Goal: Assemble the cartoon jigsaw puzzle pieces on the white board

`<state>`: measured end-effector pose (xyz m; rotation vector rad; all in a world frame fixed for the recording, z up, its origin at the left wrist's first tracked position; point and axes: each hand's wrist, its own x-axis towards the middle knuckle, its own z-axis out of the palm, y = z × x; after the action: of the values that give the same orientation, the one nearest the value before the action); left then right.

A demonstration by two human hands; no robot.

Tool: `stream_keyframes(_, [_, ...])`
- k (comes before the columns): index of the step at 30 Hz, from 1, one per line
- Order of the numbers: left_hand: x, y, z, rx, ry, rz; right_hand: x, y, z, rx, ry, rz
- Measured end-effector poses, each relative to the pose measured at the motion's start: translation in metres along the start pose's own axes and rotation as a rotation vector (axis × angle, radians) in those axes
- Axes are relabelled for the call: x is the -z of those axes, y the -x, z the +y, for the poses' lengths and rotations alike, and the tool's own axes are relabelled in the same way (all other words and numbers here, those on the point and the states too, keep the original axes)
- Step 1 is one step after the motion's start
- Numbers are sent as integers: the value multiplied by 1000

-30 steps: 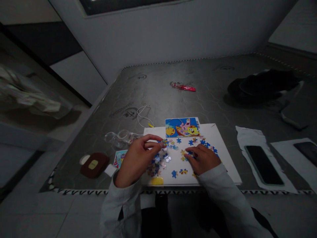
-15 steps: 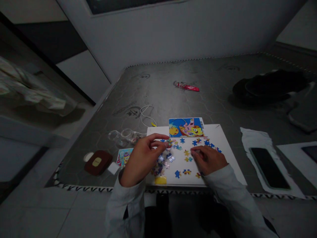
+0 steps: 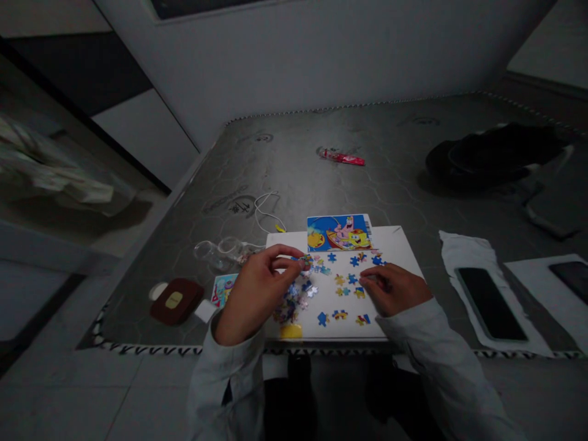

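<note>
Toward the left of the white board (image 3: 390, 242), my left hand (image 3: 260, 291) pinches a small multicoloured puzzle piece (image 3: 307, 260) between thumb and forefinger. Below those fingertips lies a pile of mixed puzzle pieces (image 3: 289, 303), partly covered by the hand. On the right, my right hand (image 3: 397, 288) is low over the board, thumb and forefinger closed together. Its fingertips are beside a blue puzzle piece (image 3: 353, 278); whatever they grip is hidden. Yellowish pieces (image 3: 340, 280) lie just left of that. A cartoon picture card (image 3: 340, 233) rests along the board's back edge.
Left of the board are a brown case (image 3: 177, 300), a white block (image 3: 205, 310), clear plastic containers (image 3: 220, 250) and a white cord (image 3: 264, 211). A phone (image 3: 491, 303) lies on white paper at right. Further back are a red wrapper (image 3: 344, 158) and a dark bag (image 3: 496, 159).
My right hand has shifted slightly right across the board, and blue pieces near its fingertips now show. The left hand still pinches its piece. The whole view has shifted slightly.
</note>
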<state>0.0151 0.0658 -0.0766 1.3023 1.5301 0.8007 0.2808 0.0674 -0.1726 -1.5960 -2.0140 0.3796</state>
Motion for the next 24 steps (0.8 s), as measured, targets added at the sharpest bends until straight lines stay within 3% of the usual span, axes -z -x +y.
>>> stream_keyframes(5, [-1,-1,-1,7,-46,-10,6,1,9,30,-28,-43])
stream_keyframes(9, [-3,-1,1,-15,-110,28,19,-1,38,51,12,23])
stream_keyframes(13, [-5,2,6,-40,-250,66,34,-2,61,64,38,-32])
stream_keyframes(17, [-7,3,8,-32,-306,73,31,1,53,32,85,13])
stream_keyframes(24, [-17,1,8,-32,-244,-11,6,1,40,96,3,-103])
